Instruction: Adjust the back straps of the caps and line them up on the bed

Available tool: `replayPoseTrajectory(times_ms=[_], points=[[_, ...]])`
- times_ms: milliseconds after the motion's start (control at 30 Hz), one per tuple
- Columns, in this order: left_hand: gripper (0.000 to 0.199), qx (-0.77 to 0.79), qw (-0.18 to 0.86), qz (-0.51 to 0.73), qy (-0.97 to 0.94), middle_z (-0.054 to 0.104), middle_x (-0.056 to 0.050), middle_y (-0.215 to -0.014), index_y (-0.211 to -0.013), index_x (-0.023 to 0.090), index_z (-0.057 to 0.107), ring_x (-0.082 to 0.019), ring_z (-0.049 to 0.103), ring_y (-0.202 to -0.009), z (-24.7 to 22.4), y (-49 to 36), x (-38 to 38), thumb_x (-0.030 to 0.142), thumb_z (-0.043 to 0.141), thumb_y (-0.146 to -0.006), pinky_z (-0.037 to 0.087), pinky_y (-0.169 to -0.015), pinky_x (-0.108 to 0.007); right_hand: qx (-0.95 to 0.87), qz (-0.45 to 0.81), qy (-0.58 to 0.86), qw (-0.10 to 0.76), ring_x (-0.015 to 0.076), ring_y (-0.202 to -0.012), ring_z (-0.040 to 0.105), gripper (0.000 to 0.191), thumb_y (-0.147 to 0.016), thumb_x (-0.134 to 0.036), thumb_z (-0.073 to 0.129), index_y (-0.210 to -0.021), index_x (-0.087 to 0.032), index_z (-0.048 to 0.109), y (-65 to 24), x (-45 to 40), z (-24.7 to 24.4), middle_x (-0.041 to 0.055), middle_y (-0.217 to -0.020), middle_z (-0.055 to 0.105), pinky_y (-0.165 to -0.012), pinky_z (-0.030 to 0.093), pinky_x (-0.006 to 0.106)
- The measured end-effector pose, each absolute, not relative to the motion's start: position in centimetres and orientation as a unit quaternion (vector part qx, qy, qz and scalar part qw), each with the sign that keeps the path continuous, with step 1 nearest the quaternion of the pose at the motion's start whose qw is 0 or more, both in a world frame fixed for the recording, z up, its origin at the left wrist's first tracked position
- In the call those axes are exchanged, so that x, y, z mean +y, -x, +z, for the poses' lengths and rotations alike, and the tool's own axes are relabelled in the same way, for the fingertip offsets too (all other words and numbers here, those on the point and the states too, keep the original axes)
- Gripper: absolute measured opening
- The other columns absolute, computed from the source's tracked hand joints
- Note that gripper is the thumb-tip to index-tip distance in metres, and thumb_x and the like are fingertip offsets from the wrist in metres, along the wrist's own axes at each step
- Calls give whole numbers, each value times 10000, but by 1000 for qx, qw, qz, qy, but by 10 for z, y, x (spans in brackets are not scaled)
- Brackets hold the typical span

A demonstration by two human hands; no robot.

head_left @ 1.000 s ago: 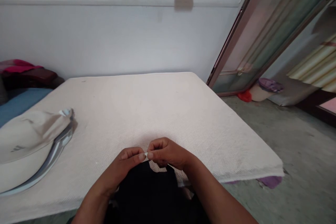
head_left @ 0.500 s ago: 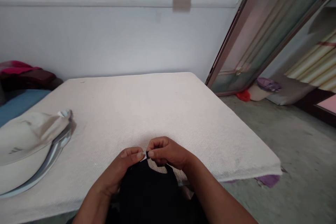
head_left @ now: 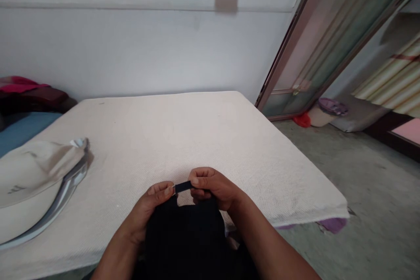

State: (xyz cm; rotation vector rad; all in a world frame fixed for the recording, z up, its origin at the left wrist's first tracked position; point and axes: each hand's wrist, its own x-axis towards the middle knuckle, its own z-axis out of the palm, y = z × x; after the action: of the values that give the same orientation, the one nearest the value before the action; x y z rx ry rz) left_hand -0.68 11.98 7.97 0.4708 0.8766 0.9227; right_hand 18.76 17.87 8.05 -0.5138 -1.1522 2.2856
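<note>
Strap [head_left: 183,186], dark and short, stretches between the fingers of two bare hands, low in the middle of the view. Its long axis runs from side to side, rising slightly toward the right. The left hand [head_left: 146,205] pinches the left end, where a small pale tip [head_left: 173,189] shows at the fingers; the right hand [head_left: 215,187] grips the right end between thumb and curled fingers. Neither hand is nearer: both touch the strap, one at each end. It crosses just above a gap in a black cloth item [head_left: 187,240], probably a cap, which lies below the hands, toward the wearer. Its lower part blends into dark clothing, so its outline cannot be told.

Beyond the hands spreads a broad surface with a white woven cover [head_left: 164,135], probably a bed. At its left edge rests a pale cap [head_left: 33,164], well apart from the left hand, with other brims [head_left: 70,190] layered beneath it.

On the floor [head_left: 377,183] at far right stands a pale bin [head_left: 319,116] with a purple liner [head_left: 333,106] at its mouth; what is inside cannot be seen. A red bag or cloth [head_left: 302,120] lies beside it.
</note>
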Motion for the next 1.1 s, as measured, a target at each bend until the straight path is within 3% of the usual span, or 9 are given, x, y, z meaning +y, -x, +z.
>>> replayPoseTrajectory(times_ms=[133, 333, 500, 700, 900, 1100], points=[[214, 406, 781, 424, -213, 546, 37, -483, -625, 136, 620, -50, 455, -370, 81, 6, 120, 267, 725, -756, 340, -379, -153, -398, 859, 178, 266, 40, -440, 326, 244, -812, -326, 665, -702, -162, 521, -187, 178, 80, -68, -546, 487, -504, 298, 208], [218, 357, 779, 469, -214, 568, 9, -505, -603, 124, 640, -71, 492, -418, 82, 18, 117, 268, 726, -743, 395, -416, -166, -423, 841, 223, 253, 88, -535, 524, 259, -800, -376, 654, -769, -120, 630, -193, 182, 75, 13, -620, 613, -509, 350, 202], [247, 380, 757, 481, -227, 532, 16, -467, -564, 118, 642, -62, 448, -394, 82, 22, 118, 289, 759, -698, 380, -390, -161, -444, 836, 217, 238, 71, -526, 502, 222, -762, -326, 699, -759, -106, 662, -198, 183, 73, 14, -641, 618, -489, 326, 191], [159, 417, 754, 483, -155, 643, -13, -520, -614, 134, 681, -94, 566, -427, 83, 21, 118, 238, 731, -723, 451, -432, -168, -388, 849, 196, 301, 72, -554, 525, 143, -773, -255, 697, -784, -123, 644, -200, 183, 74, -9, -648, 596, -531, 378, 186], [324, 404, 790, 447, -116, 754, -112, -701, -840, 94, 744, -203, 696, -572, 85, 23, 118, 372, 577, -851, 541, -547, -277, -355, 847, 190, 346, 74, -536, 507, 149, -793, -267, 673, -785, -127, 625, -200, 183, 72, -4, -640, 587, -506, 368, 185], [365, 368, 799, 458, -130, 754, -111, -727, -837, 94, 749, -208, 693, -604, 82, 22, 119, 430, 606, -824, 541, -583, -288, -358, 847, 183, 348, 70, -533, 497, 142, -810, -259, 655, -782, -123, 623, -199, 184, 72, -4, -642, 579, -500, 357, 181]])
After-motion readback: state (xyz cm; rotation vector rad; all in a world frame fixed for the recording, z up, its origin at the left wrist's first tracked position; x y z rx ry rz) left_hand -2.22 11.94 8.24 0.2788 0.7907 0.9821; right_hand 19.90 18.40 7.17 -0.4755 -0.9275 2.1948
